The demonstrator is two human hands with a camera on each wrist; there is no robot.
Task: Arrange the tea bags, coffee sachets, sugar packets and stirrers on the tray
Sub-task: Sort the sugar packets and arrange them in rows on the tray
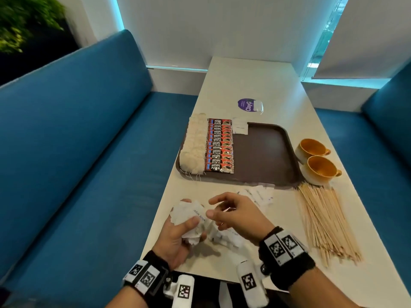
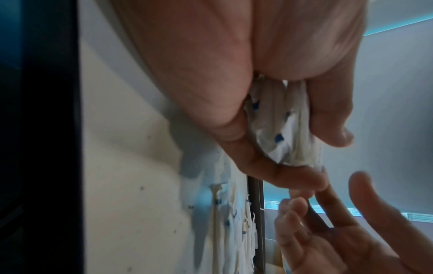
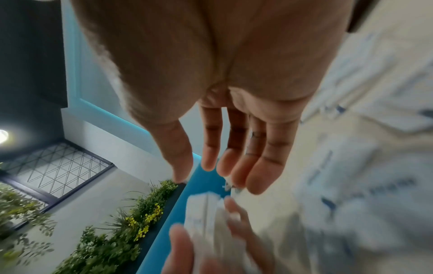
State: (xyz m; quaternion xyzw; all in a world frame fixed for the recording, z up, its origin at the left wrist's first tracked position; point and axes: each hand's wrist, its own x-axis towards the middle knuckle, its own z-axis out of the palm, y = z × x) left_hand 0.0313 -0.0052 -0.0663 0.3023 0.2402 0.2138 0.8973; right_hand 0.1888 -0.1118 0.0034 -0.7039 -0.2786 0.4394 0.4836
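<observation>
Left hand grips sugar packets at table edge — right hand grip wide, empty.

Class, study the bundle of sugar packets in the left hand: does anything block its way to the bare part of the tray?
Nothing visible blocks it. The sugar packets face open table up to the tray.

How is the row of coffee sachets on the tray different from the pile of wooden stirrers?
The coffee sachets lie on the brown tray in a neat overlapping column; the wooden stirrers lie off it, on the table, in a loose fanned heap. The sachets are red and black printed packets; the stirrers are plain pale sticks, long and thin. Neither is touched by the hands.
</observation>
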